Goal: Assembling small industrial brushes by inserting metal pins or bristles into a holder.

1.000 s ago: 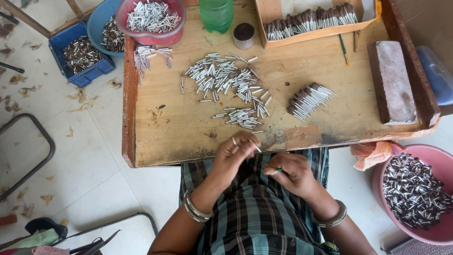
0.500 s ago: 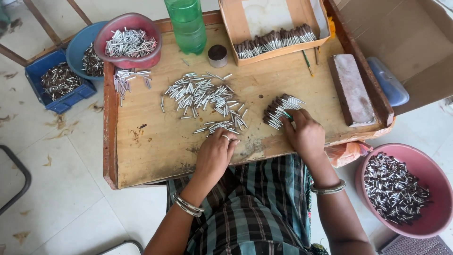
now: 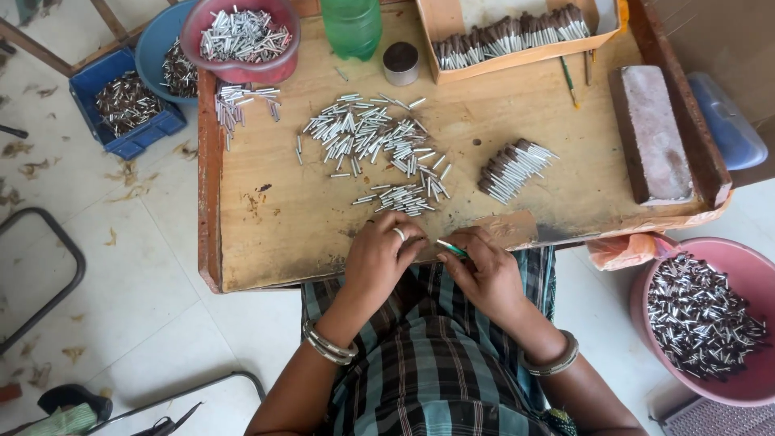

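My left hand point(image 3: 378, 260), with a ring and bangles, is curled at the near edge of the wooden work board point(image 3: 266, 242). Its fingertips pinch what looks like a small tube, mostly hidden. My right hand point(image 3: 487, 273) is beside it and grips a thin green stick point(image 3: 451, 248) whose tip points at the left fingertips. Just beyond the hands lie a small heap of silver tubes point(image 3: 400, 196), a larger scattered heap point(image 3: 363, 137) and a neat bundle of dark-tipped tubes point(image 3: 513, 169).
A brick point(image 3: 650, 133) lies at the board's right. At the back are a tray of finished tubes point(image 3: 517, 32), a small tin point(image 3: 400, 63), a green bottle point(image 3: 352, 26), a pink bowl point(image 3: 240, 32) and a blue crate point(image 3: 125, 101). A pink tub point(image 3: 710, 319) sits on the floor at right.
My right hand has come back from the bundle of tubes to the near edge. My left hand has drawn in to meet it, and the camera has moved closer.
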